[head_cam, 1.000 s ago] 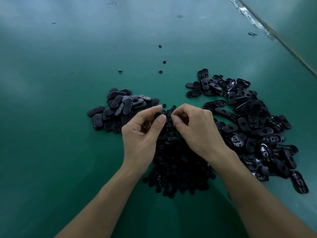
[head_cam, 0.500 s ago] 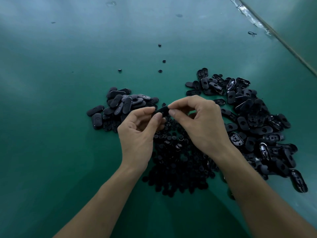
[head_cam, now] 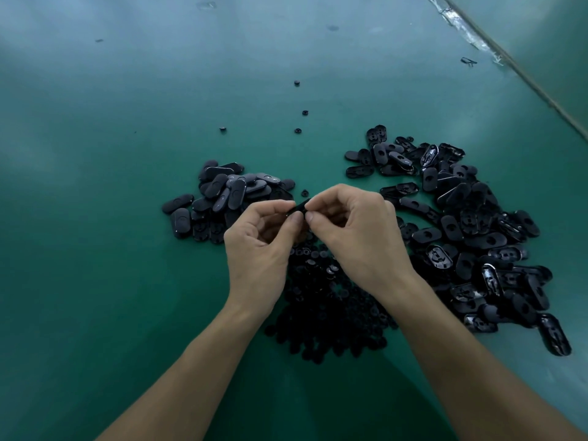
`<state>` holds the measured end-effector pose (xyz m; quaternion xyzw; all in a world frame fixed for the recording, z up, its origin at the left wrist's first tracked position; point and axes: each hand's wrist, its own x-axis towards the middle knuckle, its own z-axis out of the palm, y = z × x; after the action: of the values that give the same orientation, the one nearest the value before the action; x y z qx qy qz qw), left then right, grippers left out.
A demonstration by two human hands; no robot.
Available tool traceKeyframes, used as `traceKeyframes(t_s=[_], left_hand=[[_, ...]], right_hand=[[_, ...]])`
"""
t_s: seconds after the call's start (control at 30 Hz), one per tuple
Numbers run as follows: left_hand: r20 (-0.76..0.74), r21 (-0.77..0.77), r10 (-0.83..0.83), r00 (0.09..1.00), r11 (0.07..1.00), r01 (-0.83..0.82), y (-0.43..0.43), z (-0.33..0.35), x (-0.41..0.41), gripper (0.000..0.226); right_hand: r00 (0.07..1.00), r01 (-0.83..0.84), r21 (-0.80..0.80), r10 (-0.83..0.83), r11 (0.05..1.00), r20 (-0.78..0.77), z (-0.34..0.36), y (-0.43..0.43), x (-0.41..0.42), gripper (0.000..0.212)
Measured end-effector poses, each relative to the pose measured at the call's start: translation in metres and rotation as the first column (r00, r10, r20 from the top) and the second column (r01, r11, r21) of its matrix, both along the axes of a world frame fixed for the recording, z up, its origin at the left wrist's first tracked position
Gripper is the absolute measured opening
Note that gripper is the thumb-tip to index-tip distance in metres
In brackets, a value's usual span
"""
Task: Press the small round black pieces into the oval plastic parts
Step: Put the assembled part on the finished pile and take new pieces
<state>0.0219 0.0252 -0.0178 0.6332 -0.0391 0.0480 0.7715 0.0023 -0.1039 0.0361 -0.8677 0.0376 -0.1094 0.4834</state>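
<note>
A green matte tabletop [head_cam: 95,281] fills the view. On its right side sprawls the biggest mass, a right heap of black oval plastic parts [head_cam: 477,237], many lying hollow side up with their ribs and centre holes showing. Nearest the person, between the forearms, sits a middle heap of small round black pieces [head_cam: 327,313]. To the left lies a smaller left heap of oval parts [head_cam: 222,198], mostly smooth side up; these are probably the finished ones.

Above the middle heap the left hand [head_cam: 257,246] and the right hand [head_cam: 359,237] meet fingertip to fingertip. Both are curled narrow, thumb and forefinger of each pinching one end of a single held oval part [head_cam: 299,207], clear of the table. Whether a round piece already sits in it is hidden by the fingers.

The part looks light, stiff and glossy, so it may slip or twist under pressure. It is best gripped by its long edges, leaving the centre hole free, with a thumb pushing the round piece squarely in. The round pieces are tiny and likely to roll or spring away.

A few stray round pieces [head_cam: 297,83] lie well apart farther up the table.
</note>
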Motion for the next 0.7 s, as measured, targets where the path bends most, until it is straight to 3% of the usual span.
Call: traceKeyframes(t_s=[0.27, 0.7], left_hand=[[-0.007, 0.011, -0.032, 0.999, 0.999, 0.032, 0.0002, -0.0001, -0.0010, 0.018], [-0.014, 0.055, -0.050, 0.999, 0.997, 0.051, 0.0002, 0.0014, -0.0015, 0.019]], right_hand=[[0.996, -0.070, -0.081, 0.064, 0.994, -0.070, 0.0069, -0.0042, 0.0026, 0.013], [0.997, 0.007, -0.109, -0.015, 0.994, -0.077, 0.0062, 0.0017, 0.0019, 0.013]])
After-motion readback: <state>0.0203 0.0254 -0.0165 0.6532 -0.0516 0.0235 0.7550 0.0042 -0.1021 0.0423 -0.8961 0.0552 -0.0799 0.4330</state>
